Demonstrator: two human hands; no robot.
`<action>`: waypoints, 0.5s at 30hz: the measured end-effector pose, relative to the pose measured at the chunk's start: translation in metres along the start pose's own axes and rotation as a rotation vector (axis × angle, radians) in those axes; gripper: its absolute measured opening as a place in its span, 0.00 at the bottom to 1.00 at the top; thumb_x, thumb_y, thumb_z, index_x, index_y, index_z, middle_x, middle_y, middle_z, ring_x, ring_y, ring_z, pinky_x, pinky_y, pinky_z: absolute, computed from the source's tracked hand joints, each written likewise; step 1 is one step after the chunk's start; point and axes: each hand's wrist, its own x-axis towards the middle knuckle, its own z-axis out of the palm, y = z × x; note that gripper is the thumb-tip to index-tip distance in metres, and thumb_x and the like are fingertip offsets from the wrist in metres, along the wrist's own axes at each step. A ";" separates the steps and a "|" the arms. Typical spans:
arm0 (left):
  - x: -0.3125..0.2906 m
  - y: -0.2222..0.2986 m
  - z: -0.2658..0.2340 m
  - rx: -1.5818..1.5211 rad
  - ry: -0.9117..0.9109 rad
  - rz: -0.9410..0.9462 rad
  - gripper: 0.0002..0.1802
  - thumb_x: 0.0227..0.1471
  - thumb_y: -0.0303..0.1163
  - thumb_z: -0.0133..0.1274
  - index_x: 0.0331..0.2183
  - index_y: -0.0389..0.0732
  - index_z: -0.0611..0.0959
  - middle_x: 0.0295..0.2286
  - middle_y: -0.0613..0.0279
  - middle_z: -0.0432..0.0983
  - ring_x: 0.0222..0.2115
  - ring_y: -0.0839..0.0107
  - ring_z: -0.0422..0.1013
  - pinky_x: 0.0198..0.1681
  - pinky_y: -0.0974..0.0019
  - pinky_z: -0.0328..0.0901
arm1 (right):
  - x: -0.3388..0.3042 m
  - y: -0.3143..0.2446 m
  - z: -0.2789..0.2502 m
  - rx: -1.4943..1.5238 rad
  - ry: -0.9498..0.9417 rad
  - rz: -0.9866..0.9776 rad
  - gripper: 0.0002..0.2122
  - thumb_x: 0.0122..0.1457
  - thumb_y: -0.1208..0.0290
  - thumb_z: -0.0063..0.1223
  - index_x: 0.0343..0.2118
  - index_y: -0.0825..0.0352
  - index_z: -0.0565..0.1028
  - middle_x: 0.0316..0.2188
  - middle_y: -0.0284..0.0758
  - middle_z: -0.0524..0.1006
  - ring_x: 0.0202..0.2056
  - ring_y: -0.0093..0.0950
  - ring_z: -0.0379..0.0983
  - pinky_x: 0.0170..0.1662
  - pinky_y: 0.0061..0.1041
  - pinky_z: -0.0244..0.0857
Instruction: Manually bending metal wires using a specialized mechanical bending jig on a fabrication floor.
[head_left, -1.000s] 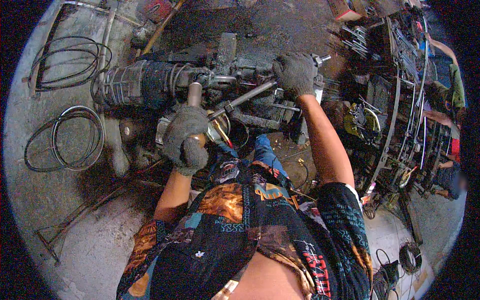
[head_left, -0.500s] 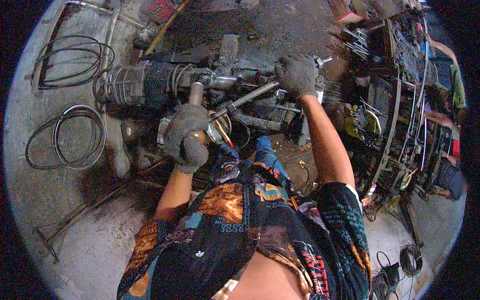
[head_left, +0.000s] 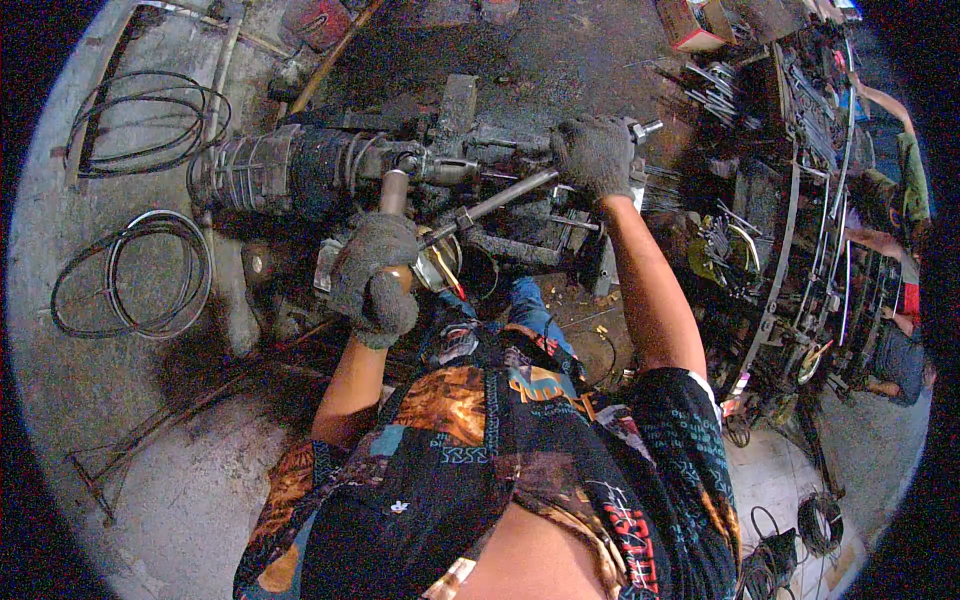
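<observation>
My left hand point(head_left: 372, 270), in a dark grey knitted glove, is wrapped round a short round metal handle point(head_left: 394, 192). The handle's bare end sticks up beside the shaft joint of a greasy machine point(head_left: 240, 170). My right hand point(head_left: 592, 155), gloved alike, is closed round a long steel bar point(head_left: 500, 196). That bar slants down from the right hand toward the left glove and has a collar partway along. Its other end, with a nut on it, pokes out past my right hand. Whether the bar meets the left-hand handle is hidden by the glove.
Coiled black cables point(head_left: 135, 275) lie on the floor at the left. A rack point(head_left: 790, 250) full of metal rods and parts stands at the right, with another person's arm point(head_left: 888, 103) beyond it. An open cardboard box point(head_left: 693, 25) is at the far right.
Both hands keep their grips in nearly the same places. The view has shifted slightly, and the other person at the far right has moved a little.
</observation>
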 end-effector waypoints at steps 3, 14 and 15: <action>0.001 0.002 0.000 0.004 -0.040 -0.004 0.28 0.56 0.54 0.46 0.27 0.38 0.84 0.29 0.50 0.81 0.34 0.49 0.78 0.41 0.52 0.72 | -0.001 -0.005 -0.004 0.090 0.094 0.003 0.16 0.58 0.51 0.53 0.34 0.56 0.86 0.34 0.38 0.83 0.41 0.42 0.77 0.49 0.44 0.66; 0.003 0.003 0.000 -0.009 0.007 0.003 0.25 0.57 0.51 0.46 0.27 0.38 0.83 0.29 0.51 0.80 0.33 0.49 0.77 0.42 0.53 0.71 | 0.002 -0.004 -0.019 0.041 0.052 -0.023 0.13 0.57 0.56 0.53 0.30 0.59 0.84 0.31 0.39 0.81 0.38 0.43 0.77 0.45 0.44 0.65; 0.004 0.004 -0.001 -0.006 -0.005 0.007 0.25 0.57 0.51 0.46 0.27 0.38 0.83 0.29 0.51 0.80 0.33 0.50 0.77 0.42 0.53 0.71 | 0.001 -0.005 -0.018 0.042 0.053 -0.027 0.13 0.57 0.56 0.53 0.30 0.59 0.84 0.31 0.39 0.81 0.38 0.43 0.77 0.45 0.44 0.65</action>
